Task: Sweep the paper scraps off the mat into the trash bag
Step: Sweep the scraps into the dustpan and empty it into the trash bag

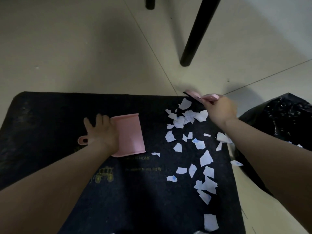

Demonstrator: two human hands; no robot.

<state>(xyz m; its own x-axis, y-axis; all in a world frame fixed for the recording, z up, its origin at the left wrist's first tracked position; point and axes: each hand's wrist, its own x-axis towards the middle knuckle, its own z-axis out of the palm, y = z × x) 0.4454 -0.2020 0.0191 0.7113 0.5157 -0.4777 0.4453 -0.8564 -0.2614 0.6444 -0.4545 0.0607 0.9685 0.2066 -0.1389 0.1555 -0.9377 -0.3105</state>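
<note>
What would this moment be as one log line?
left hand holds pink dustpan | right hand grips brush | paper scraps on mat

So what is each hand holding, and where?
Right hand grips the pink brush by its handle. Left hand holds the pink dustpan near its handle end.
</note>
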